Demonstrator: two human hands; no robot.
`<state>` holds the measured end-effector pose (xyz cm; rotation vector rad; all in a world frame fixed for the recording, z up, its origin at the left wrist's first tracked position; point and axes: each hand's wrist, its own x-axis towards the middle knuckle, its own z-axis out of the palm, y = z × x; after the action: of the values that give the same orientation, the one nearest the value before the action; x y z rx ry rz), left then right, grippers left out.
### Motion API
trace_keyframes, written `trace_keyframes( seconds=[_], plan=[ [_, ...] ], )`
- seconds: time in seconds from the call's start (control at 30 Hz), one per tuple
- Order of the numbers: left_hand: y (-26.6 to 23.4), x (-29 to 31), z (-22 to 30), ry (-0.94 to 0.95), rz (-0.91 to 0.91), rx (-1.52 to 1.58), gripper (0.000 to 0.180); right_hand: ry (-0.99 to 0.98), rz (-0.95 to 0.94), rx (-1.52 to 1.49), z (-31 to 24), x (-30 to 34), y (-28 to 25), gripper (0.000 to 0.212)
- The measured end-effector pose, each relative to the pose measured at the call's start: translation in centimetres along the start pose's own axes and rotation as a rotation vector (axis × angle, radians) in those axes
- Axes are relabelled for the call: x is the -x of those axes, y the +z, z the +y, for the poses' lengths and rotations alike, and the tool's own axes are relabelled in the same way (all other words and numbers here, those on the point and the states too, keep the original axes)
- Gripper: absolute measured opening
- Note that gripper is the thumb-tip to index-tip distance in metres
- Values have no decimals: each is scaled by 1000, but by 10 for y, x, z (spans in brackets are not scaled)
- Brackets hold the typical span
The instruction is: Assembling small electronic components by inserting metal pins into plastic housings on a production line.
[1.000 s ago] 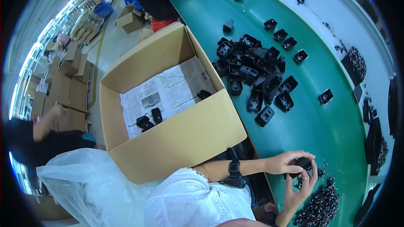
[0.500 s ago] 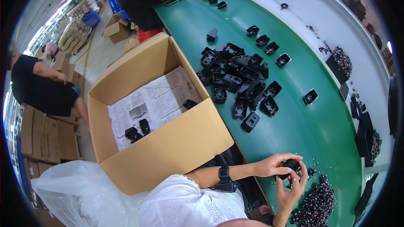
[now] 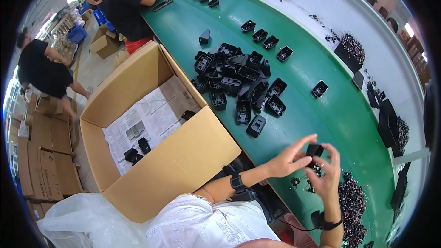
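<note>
A small black plastic housing (image 3: 314,150) is held between both my hands over the green tabletop. The thumb of my left hand (image 3: 289,160) presses its lower side, with the index finger stretched out beyond it. Curled around the opposite side are the fingers of my right hand (image 3: 328,177). Just beneath the hands lie a few small wired parts (image 3: 296,182). Beside my right wrist spreads a heap of small wired components (image 3: 352,200) with red and black leads. Farther up the table sits a pile of open black housings (image 3: 248,73).
A large cardboard box (image 3: 172,161), lined with newspaper and holding a few black parts, stands left of the table. Single housings (image 3: 285,53) form a line beyond the pile. Clear plastic sheeting (image 3: 87,220) lies at lower left. Co-workers (image 3: 121,7) are at the far left.
My hands have risen slightly with the housing and their fingers have spread more. Small wired parts now show below them. The view has shifted, and a person at left has changed stance.
</note>
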<state>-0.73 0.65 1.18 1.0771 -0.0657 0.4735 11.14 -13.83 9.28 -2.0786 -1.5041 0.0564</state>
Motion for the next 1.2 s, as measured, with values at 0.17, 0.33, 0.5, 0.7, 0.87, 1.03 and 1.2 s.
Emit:
trace_keyframes(
  seconds=[0.17,0.33,0.5,0.7,0.87,1.03,1.2],
  plan=[
    [-24,9,14,229,423,-610,41,7,183,292,100,-50,-24,31],
    [-47,25,11,469,536,-966,37,148,132,444,220,-80,-27,31],
    [-56,29,6,473,657,-1292,36,282,45,492,246,-102,-12,33],
    [-65,26,-3,378,716,-1387,37,259,74,519,251,-115,-8,35],
    [-68,27,-2,391,706,-1427,41,167,134,589,251,-98,-15,45],
    [-71,34,6,315,747,-1468,46,48,16,311,121,-32,-39,41],
    [-71,33,-1,146,623,-1471,49,151,-258,166,14,54,-3,53]
  ],
)
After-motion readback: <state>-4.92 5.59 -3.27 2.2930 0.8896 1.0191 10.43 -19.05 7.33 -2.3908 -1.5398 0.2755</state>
